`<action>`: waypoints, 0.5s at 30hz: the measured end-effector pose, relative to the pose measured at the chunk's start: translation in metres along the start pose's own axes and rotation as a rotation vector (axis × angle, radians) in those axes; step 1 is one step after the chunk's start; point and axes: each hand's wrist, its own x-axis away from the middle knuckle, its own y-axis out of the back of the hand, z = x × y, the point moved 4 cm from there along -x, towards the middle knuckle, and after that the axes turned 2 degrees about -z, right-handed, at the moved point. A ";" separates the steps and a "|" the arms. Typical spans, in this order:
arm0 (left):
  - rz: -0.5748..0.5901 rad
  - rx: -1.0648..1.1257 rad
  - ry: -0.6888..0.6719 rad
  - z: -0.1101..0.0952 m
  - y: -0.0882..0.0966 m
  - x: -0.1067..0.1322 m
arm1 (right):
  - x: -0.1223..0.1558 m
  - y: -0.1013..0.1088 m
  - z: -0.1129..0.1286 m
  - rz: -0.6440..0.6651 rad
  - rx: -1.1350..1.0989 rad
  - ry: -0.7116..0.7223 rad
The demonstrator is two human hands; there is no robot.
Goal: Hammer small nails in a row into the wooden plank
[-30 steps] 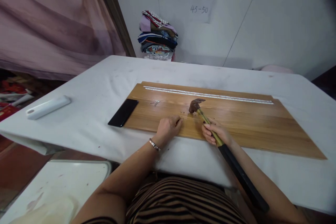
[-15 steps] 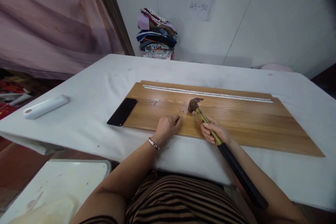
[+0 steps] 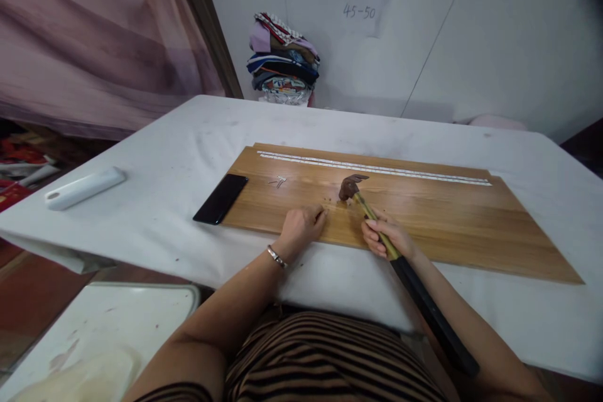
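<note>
One hammer [image 3: 417,289] over the board [image 3: 471,226], shaft slanting back rightward.
Right hand [image 3: 399,236] fingers clamp the shaft; left hand [image 3: 299,226] lies fingers curled (any hold hidden) just left of the hammer's head.

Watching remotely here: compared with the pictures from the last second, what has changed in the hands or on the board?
Nothing visibly moved, taken hold of or let go; only the camera view shifts slightly. As before, the right hand holds the hammer, the left hand rests on the board, and the nails lie near the black phone.
</note>
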 end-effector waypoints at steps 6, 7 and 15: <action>0.003 0.005 0.002 0.000 0.000 -0.001 | 0.000 0.000 0.000 0.003 -0.005 -0.005; 0.003 0.007 0.002 0.000 0.001 -0.001 | 0.000 0.000 0.000 -0.002 -0.007 -0.004; 0.018 0.035 0.017 0.000 0.001 0.000 | 0.001 -0.002 0.001 0.001 -0.026 0.014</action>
